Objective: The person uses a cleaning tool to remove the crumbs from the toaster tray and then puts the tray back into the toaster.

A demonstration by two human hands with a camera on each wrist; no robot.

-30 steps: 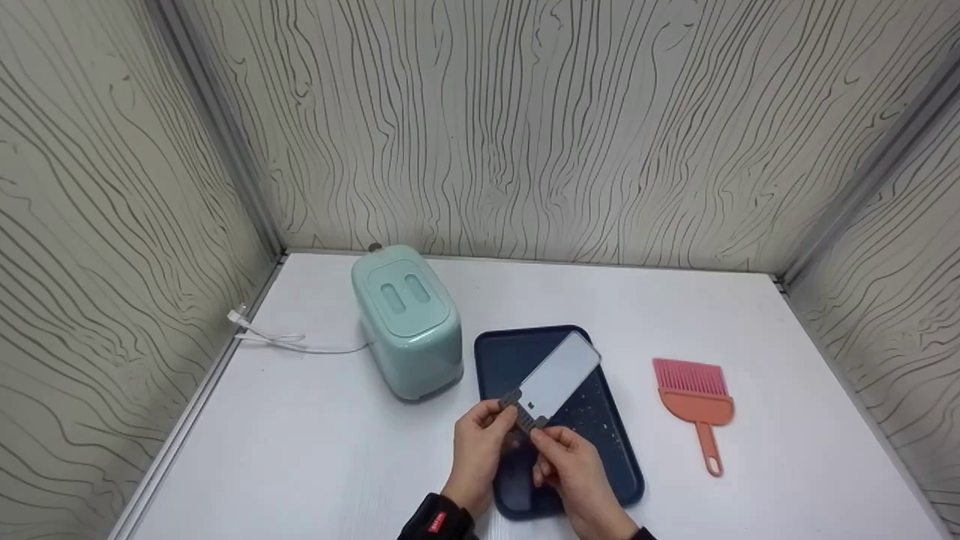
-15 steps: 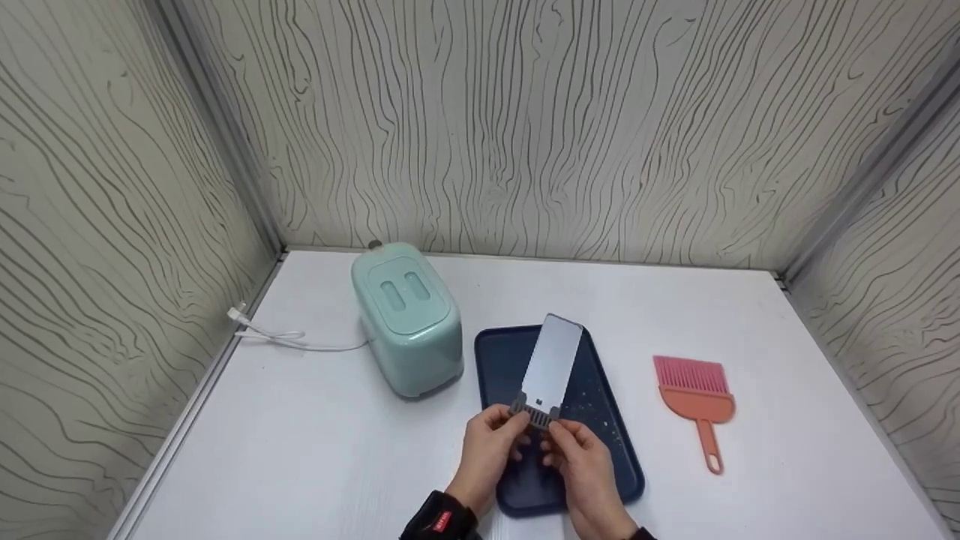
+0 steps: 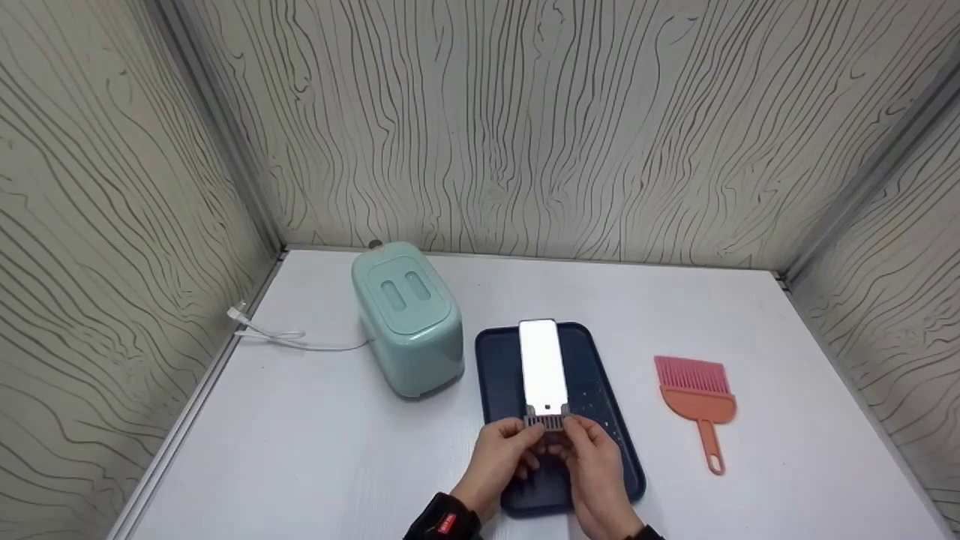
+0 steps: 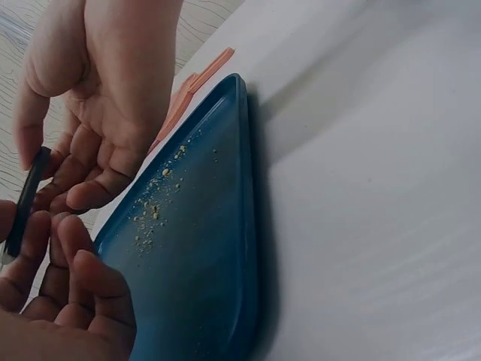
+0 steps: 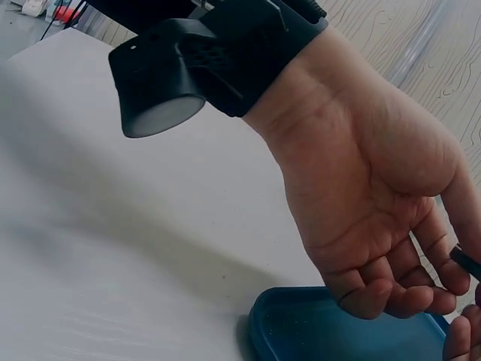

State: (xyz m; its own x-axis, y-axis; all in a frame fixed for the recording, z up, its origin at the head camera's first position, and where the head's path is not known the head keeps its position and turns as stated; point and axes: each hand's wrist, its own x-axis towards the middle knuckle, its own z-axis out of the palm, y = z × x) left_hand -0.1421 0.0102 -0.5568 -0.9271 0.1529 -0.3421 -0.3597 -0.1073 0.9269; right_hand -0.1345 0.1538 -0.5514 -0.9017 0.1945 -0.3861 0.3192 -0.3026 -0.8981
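Both hands hold the crumb tray [image 3: 543, 364], a shiny flat plate with a grey slotted end, above the dark blue tray [image 3: 498, 360]. My left hand [image 3: 495, 456] pinches the left side of the grey end between thumb and fingers. At its right corner, the right hand [image 3: 596, 465] pinches with thumb and fingertips. The plate points away from me and reflects bright white. In the left wrist view the dark grey end [image 4: 28, 199] shows edge-on between the hands, above the blue tray. Yellowish crumbs [image 4: 154, 210] lie scattered in the blue tray.
A mint-green toaster [image 3: 409, 322] stands left of the blue tray, its white cord [image 3: 292, 343] trailing left. To the right lies an orange brush [image 3: 697, 405] with pink bristles. Patterned panels [image 3: 480, 127] enclose the white table [image 3: 315, 442] at the back and sides.
The crumb tray has swung from pointing up-right to nearly straight ahead, and its surface now glares white. Both hands have turned with it, shifting slightly right and keeping their pinch.
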